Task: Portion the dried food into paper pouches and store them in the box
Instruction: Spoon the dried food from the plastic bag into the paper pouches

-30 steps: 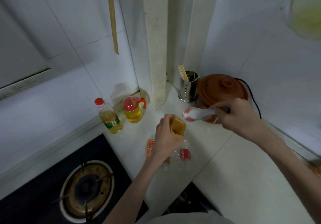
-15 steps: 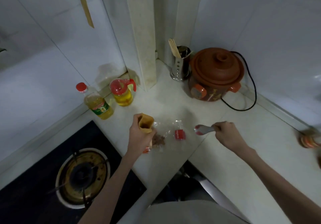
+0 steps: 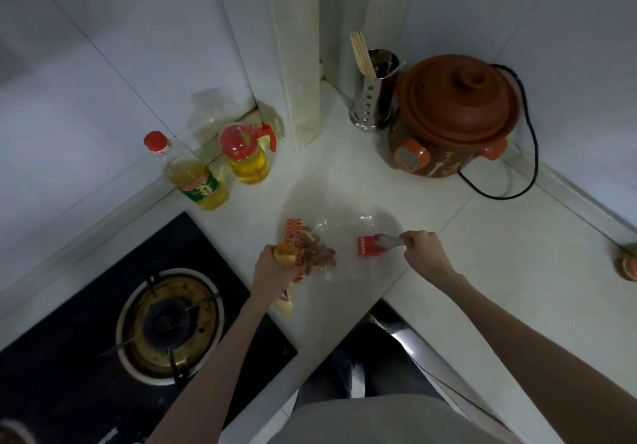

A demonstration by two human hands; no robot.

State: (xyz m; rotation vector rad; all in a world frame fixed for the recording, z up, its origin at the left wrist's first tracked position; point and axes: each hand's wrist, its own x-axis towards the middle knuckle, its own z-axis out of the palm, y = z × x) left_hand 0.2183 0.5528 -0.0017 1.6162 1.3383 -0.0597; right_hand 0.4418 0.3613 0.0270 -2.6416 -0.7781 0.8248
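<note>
left hand [image 3: 275,267] gripping small tan paper pouch [image 3: 285,254], mouth up, beside brown dried food [image 3: 317,252] | right hand [image 3: 425,252] pinching pale plastic spoon [image 3: 387,241], reaching clear plastic bag [image 3: 344,236] | risk: pouch tipping, spoonful spilling on white counter [image 3: 344,181]

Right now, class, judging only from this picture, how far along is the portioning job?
Early. Done: the clear bag lies on the counter with dried food showing. In hand: the left hand holds an open paper pouch beside the food; the right hand has a grip on a spoon over the bag. Left: filling pouches and storing them; no filled pouch or box is visible.
</note>
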